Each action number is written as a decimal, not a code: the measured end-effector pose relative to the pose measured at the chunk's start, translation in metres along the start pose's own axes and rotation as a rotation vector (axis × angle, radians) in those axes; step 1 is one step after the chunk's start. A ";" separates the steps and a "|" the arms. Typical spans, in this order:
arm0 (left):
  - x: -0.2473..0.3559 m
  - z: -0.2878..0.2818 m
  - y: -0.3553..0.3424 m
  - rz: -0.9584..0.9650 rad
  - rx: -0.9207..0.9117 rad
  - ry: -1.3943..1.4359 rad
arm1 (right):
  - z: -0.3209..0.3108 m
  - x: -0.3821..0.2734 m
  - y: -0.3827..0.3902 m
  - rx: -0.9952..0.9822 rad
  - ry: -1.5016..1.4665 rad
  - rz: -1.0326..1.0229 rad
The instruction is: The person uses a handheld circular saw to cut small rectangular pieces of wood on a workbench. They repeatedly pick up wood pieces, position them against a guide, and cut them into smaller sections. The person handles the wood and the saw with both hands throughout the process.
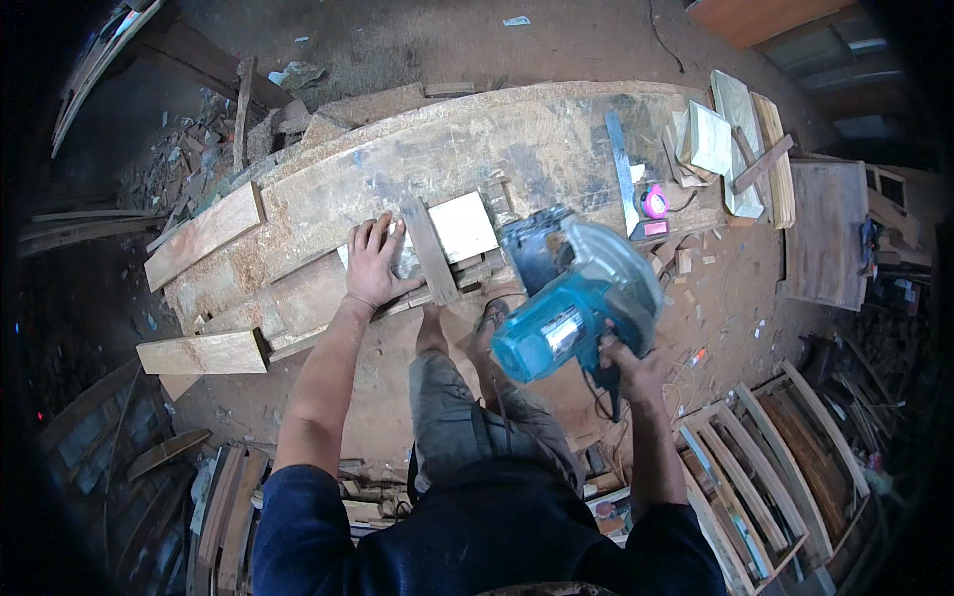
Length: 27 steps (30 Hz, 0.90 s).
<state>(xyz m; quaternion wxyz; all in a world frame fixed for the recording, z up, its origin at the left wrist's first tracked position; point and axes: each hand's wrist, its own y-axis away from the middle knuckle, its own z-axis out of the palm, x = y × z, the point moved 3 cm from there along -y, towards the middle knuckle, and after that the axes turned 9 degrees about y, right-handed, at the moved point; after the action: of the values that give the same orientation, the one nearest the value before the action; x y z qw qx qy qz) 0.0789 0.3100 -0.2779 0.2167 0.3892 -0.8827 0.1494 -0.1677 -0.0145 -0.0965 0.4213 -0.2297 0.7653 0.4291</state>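
Note:
My right hand [633, 366] is wrapped round the rear handle of a teal circular saw [552, 323], which hangs tilted near the bench's front edge. Its guard and base plate face the bench. My left hand [374, 260] lies with fingers spread on a pale board [467, 226], thumb near a short wooden strip [429, 250] that crosses the board. Part of that board is hidden under the hand and the strip. To the right of the saw, a metal try square [623, 169] lies on the bench beside a pink tape measure [654, 202].
The long worn wooden bench [397, 149] carries sawdust. Planks [204, 353] stick out at its left end, and cut boards [737, 144] are piled at its right end. Wooden frames [740, 487] stand at lower right. Scraps [194, 149] litter the floor behind the bench.

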 end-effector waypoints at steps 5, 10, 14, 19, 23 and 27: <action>-0.003 0.003 0.002 0.026 0.023 -0.007 | 0.019 0.050 0.008 -0.115 -0.215 0.075; -0.004 0.003 0.002 0.030 0.033 -0.004 | 0.034 0.069 0.003 -0.186 -0.239 0.087; -0.002 0.004 0.000 0.037 0.037 -0.006 | 0.049 0.079 -0.005 -0.221 -0.387 0.119; -0.005 0.007 -0.003 0.020 0.024 -0.009 | 0.067 0.085 -0.012 -0.237 -0.468 0.110; -0.007 0.007 0.001 -0.002 -0.015 -0.001 | 0.066 0.078 -0.020 -0.274 -0.436 0.103; -0.004 0.005 -0.001 -0.010 -0.031 -0.006 | 0.065 0.079 -0.024 -0.297 -0.405 0.096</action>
<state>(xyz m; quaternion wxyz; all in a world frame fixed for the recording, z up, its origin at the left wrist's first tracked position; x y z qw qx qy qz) 0.0807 0.3094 -0.2839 0.2208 0.3906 -0.8836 0.1336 -0.1638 0.0289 -0.1923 0.5069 -0.1615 0.6039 0.5935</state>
